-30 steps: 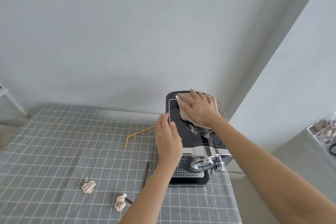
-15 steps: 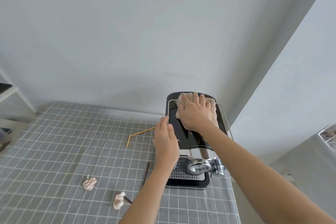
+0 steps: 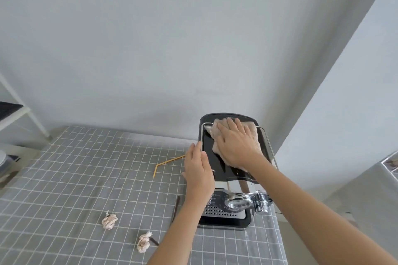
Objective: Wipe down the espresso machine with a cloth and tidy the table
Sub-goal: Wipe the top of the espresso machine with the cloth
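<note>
Right hand (image 3: 235,146) fingers spread flat on fuzzy cloth (image 3: 252,135); left hand (image 3: 199,171) fingers together.

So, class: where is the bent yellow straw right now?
In the head view, the yellow straw lies on the checked tablecloth, just left of the espresso machine, beyond the left hand.

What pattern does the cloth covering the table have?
The tablecloth is grey with a grid of thin white lines, seen in the head view, the only one.

Espresso machine (image 3: 228,178): black top, chrome front, upright at right end of grid-cloth tabletop (image 3: 86,178). Beige cloth (image 3: 251,135) spread flat on machine's top, toward rear edge.
</note>
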### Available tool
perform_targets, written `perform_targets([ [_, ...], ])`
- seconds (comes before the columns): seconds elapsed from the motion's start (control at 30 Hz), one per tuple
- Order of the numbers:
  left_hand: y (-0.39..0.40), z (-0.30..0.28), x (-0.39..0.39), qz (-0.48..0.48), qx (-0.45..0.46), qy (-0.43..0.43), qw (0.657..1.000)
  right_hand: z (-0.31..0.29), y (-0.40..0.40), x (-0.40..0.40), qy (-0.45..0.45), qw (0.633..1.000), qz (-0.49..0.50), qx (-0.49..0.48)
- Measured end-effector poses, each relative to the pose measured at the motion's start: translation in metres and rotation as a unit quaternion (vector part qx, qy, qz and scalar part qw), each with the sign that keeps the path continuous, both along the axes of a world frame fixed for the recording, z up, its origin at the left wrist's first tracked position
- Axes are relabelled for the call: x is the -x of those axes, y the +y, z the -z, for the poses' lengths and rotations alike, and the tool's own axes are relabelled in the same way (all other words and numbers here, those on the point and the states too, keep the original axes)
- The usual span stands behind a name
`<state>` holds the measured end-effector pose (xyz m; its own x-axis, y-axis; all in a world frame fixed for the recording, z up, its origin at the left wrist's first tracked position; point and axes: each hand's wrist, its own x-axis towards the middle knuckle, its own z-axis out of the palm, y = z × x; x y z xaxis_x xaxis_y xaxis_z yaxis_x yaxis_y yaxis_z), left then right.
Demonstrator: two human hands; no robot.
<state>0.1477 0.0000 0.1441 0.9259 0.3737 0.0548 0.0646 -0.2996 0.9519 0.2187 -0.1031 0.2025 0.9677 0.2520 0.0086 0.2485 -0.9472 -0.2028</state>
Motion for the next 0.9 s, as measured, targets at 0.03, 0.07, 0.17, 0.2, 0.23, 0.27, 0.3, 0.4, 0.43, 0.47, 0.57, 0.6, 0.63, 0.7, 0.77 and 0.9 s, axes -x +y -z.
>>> perform_targets([
  [0.03, 0.0, -0.001, 0.0, -0.001, 0.001, -0.002, 1.0, 0.002, -0.004, 0.014, -0.008, 1.0, -0.006, -0.003],
  [0.07, 0.0, -0.001, -0.001, -0.003, 0.003, -0.004, 1.0, 0.004, -0.006, 0.025, -0.011, 1.0, -0.009, 0.0],
  [0.17, 0.0, -0.001, -0.002, -0.005, 0.004, -0.004, 1.0, 0.002, -0.003, 0.014, -0.005, 1.0, 0.002, 0.019],
  [0.2, 0.001, -0.001, -0.003, -0.003, 0.002, -0.002, 1.0, 0.001, 0.002, 0.003, 0.001, 1.0, 0.012, 0.019],
  [0.23, 0.001, -0.001, -0.004, -0.002, 0.002, 0.001, 1.0, 0.0, 0.006, -0.008, 0.006, 1.0, 0.025, 0.013],
  [0.27, 0.001, -0.001, -0.003, 0.0, 0.004, 0.002, 1.0, -0.001, 0.009, -0.016, 0.01, 0.999, 0.035, 0.008],
  [0.3, 0.0, -0.002, -0.003, 0.0, 0.004, 0.005, 1.0, -0.002, 0.011, -0.022, 0.01, 0.999, 0.04, 0.006],
  [0.4, 0.0, -0.002, 0.002, -0.002, 0.001, 0.008, 1.0, 0.002, 0.009, -0.009, -0.002, 1.0, 0.028, 0.005],
  [0.43, 0.0, -0.002, 0.003, -0.001, -0.001, 0.004, 1.0, 0.006, 0.007, 0.0, -0.013, 1.0, 0.02, 0.005],
  [0.47, 0.0, -0.002, 0.004, 0.0, -0.003, 0.002, 1.0, 0.009, 0.003, 0.008, -0.018, 1.0, 0.015, 0.007],
  [0.57, 0.0, -0.005, 0.002, -0.001, -0.009, 0.004, 1.0, 0.005, -0.001, -0.002, -0.002, 1.0, 0.015, 0.01],
  [0.6, 0.0, -0.005, 0.001, -0.001, -0.012, 0.004, 1.0, 0.002, 0.001, -0.013, 0.006, 1.0, 0.022, 0.009],
  [0.63, -0.001, -0.004, 0.0, -0.002, -0.012, 0.004, 1.0, -0.002, 0.004, -0.022, 0.016, 0.999, 0.032, 0.003],
  [0.7, 0.0, -0.002, 0.0, -0.005, -0.012, 0.001, 1.0, -0.008, 0.009, -0.029, 0.023, 0.999, 0.04, -0.011],
  [0.77, 0.0, 0.001, 0.002, -0.008, -0.009, 0.002, 1.0, -0.004, 0.005, -0.015, 0.016, 0.999, 0.018, -0.022],
  [0.9, 0.0, -0.002, 0.001, -0.002, -0.002, -0.008, 1.0, 0.003, -0.027, 0.013, 0.037, 0.997, -0.045, -0.042],
])
